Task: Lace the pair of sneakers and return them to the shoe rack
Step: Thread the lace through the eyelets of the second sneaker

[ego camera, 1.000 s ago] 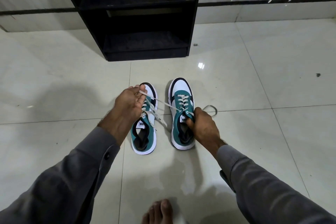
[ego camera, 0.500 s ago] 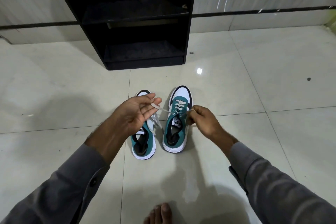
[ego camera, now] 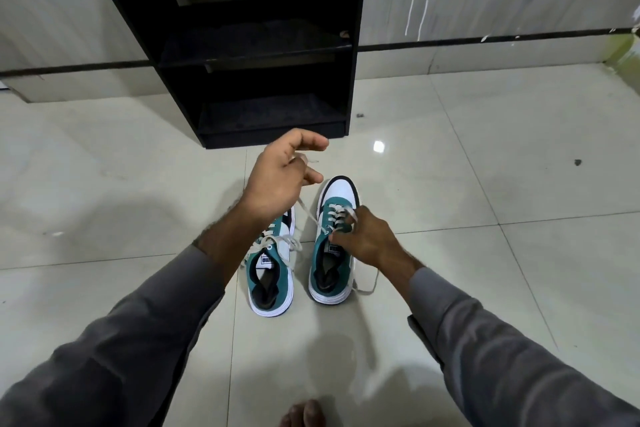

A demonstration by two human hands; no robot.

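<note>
Two teal, white and black sneakers stand side by side on the tiled floor, toes toward the rack. The right sneaker has cream lacing up its front. My left hand is raised above the left sneaker and pinches one end of the right sneaker's lace, stretched taut from an upper eyelet. My right hand presses on the right sneaker's lacing and tongue; the other lace end trails on the floor under my wrist. The left sneaker's lace lies loose across its front.
A black open shoe rack with dark shelves stands against the marble wall straight ahead of the sneakers. Glossy pale floor tiles spread all around. Toes of a bare foot show at the bottom edge.
My left hand has lifted up and away toward the rack, drawing the lace end longer and tauter. My right hand has moved onto the right sneaker's lacing. The view has tilted up slightly.
</note>
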